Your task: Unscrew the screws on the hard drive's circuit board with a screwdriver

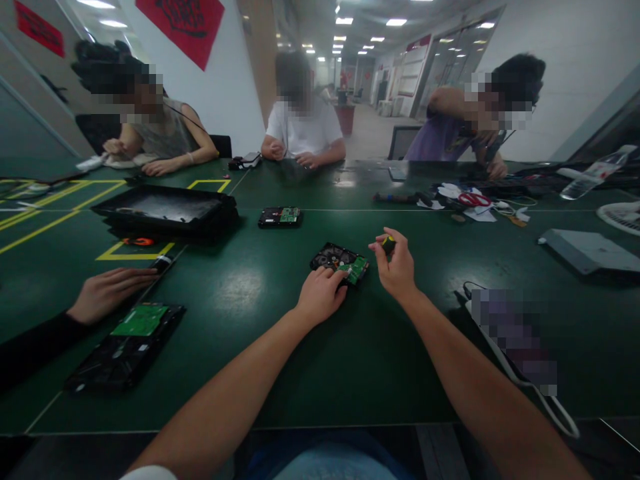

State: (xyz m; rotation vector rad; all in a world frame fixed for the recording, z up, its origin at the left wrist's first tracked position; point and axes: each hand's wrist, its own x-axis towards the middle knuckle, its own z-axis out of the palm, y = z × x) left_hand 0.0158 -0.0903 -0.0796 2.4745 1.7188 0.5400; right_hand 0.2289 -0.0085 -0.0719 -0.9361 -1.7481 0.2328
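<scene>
A black hard drive (334, 259) with a green circuit board lies on the dark green table (280, 347) in front of me. My left hand (321, 295) rests on its near edge, fingers curled and pressing on it. Just right of the drive, my right hand (396, 265) is raised a little and closed on a small screwdriver handle (389, 244), black with yellow. The tool's tip is hidden.
A second hard drive (280, 217) lies further back. A black tray (167, 210) stands at the left. A co-worker's hand (107, 293) rests by another drive (127, 343) at near left. Three people sit across the table. Scissors and clutter (473, 200) lie at right.
</scene>
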